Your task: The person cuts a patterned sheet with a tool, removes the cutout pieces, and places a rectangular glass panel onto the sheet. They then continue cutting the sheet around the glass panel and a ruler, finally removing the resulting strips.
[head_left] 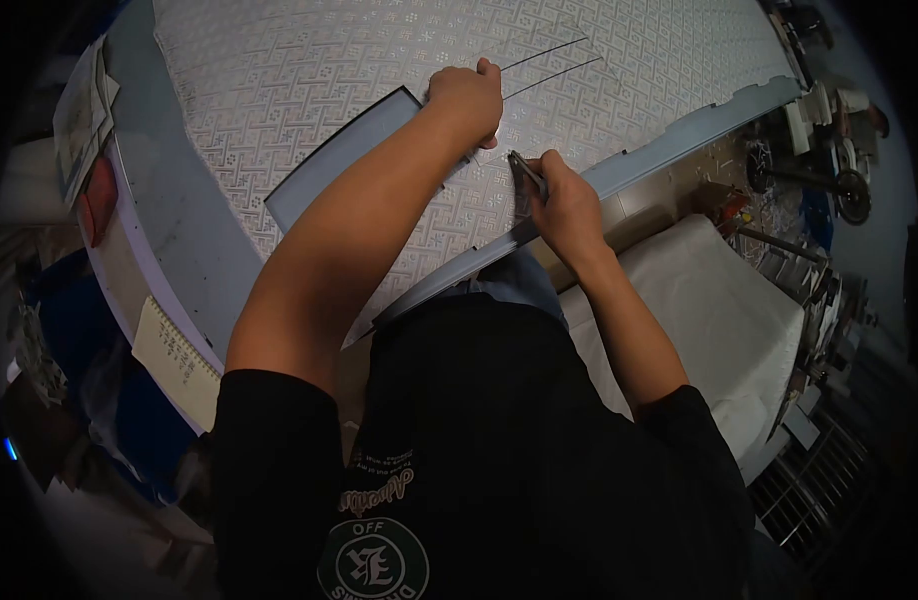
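My left hand [466, 103] is closed, its fingers curled down over the patterned pale sheet [379, 70]; what it grips is hidden under the fingers. Two thin dark wire-like lines [554, 68] run from beside it toward the upper right. Under my left forearm lies a grey panel with a black edge [344, 150]. My right hand [567, 205] is closed around a small dark metal hand tool [527, 175], whose kind I cannot make out. The tool's tip points at the sheet, just right of and below my left hand.
A blue-grey edge strip [669, 140] borders the work surface close to my body. A spiral notebook with writing [176, 350] and stacked papers [87, 120] sit at the left. Pale cloth [699, 310] covers something at the right. Wheeled metal equipment [849, 195] stands beyond.
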A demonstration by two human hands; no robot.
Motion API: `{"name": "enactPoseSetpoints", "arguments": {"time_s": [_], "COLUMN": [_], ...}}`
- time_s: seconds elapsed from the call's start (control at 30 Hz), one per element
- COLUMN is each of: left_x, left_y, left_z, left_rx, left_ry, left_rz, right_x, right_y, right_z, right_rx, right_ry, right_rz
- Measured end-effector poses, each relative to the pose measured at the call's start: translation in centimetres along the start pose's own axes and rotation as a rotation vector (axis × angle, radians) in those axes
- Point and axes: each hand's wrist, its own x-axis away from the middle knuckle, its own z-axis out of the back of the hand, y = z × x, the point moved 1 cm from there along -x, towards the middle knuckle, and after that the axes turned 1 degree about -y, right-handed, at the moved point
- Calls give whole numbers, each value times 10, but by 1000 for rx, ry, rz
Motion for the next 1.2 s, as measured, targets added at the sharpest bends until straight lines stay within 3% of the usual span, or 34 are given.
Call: {"name": "enactPoseSetpoints", "arguments": {"time_s": [0.3,0.43,0.5,0.63,0.7,0.9,0.97,1.1,1.2], "left_x": [-1,2,3,9,12,13,13,12,13], "left_y": [1,1,0,-1,-3,-2,-1,2,3], "left_z": [-4,-4,-5,-7,-6,-11,-17,-19,-19], "left_rx": [1,2,11,37,46,120,104,136,143], "left_ry": [-24,32,28,79,76,71,175,166,156], "left_rz": [16,23,30,43,67,114,105,149,190], "right_x": [8,10,7,-18,-44,-112,-132,-151,-152], "right_y": [25,26,28,48,54,52,48,33,26], "right_z": [-35,-34,-19,17,32,48,48,53,50], "right_rx": [-116,-171,-220,-263,-196,50,63,234,171], "right_ry": [389,420,220,6,-230,-613,-676,-869,-852], "right_rz": [322,317,211,245,466,851,926,992,1036]}}
